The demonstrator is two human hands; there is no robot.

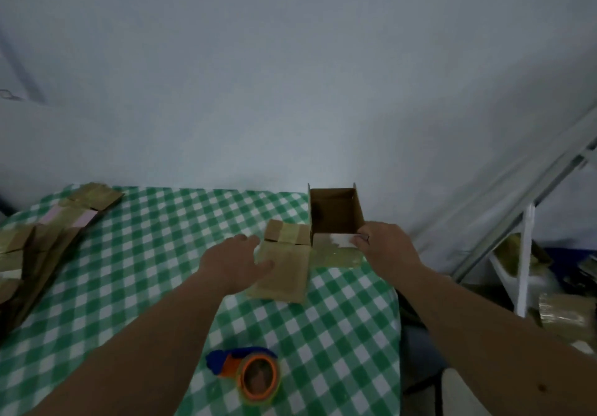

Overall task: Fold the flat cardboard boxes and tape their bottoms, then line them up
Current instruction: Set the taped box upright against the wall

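Head view shows two hands: the left hand [237, 262] lies flat with straight fingers on one flat box [281, 273], and the right hand [382, 247] pinches the near wall of one folded box [336, 218] at the desk's [129, 286] far right edge. One tape dispenser [250, 373] sits near the front edge; a stack of flat cardboard [48, 238], too blurred to count, lies at the far left corner.

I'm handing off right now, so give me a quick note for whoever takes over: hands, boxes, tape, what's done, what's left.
Left hand: fingers rest on the near box, which lies on its side.
Right hand: grips the near right corner of the open box, upright at the table's far right edge.
Tape dispenser: idle, near edge of the checked tablecloth.
Flat boxes: piled at far left.
Done: two boxes formed, tape visible on them.
Left: line these up, then fold and tape the pile.
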